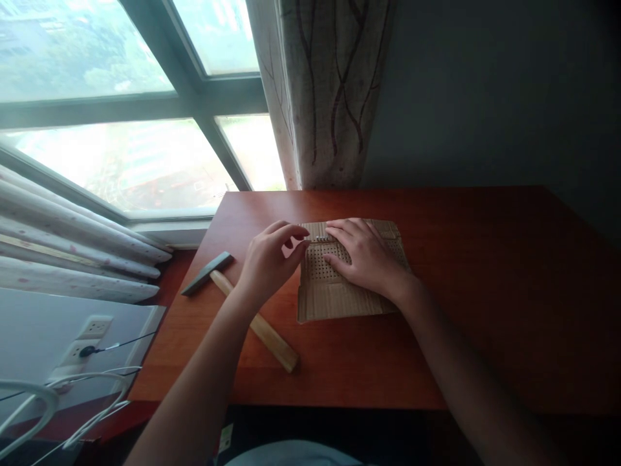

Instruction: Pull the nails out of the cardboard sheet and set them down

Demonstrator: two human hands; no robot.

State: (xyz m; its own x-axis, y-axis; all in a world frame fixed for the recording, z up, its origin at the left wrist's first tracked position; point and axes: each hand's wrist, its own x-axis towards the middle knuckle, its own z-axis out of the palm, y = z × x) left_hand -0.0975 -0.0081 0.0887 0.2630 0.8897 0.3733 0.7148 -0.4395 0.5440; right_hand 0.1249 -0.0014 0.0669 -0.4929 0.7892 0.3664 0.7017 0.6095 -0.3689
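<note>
A piece of brown cardboard (323, 294) with rows of small punched holes lies flat on the table. My right hand (363, 255) rests spread on its right half, palm down, fingers stretched out. At the cardboard's upper left, my left hand (276, 255) is bent into a pinch, thumb and index finger close together. Whatever sits between those fingertips is too small to make out. Between the two hands, a short row of small whitish pieces (322, 238) shows in the cardboard. A hammer with a dark metal head (207, 273) and a wooden handle (272, 340) lies partly under my left forearm.
The reddish-brown wooden table (485, 291) extends to the right. Behind it hangs a patterned curtain (334, 97), with a window (130, 162) at the left. Wall sockets (85, 340) and white cables (97, 421) are at the lower left, beside the table.
</note>
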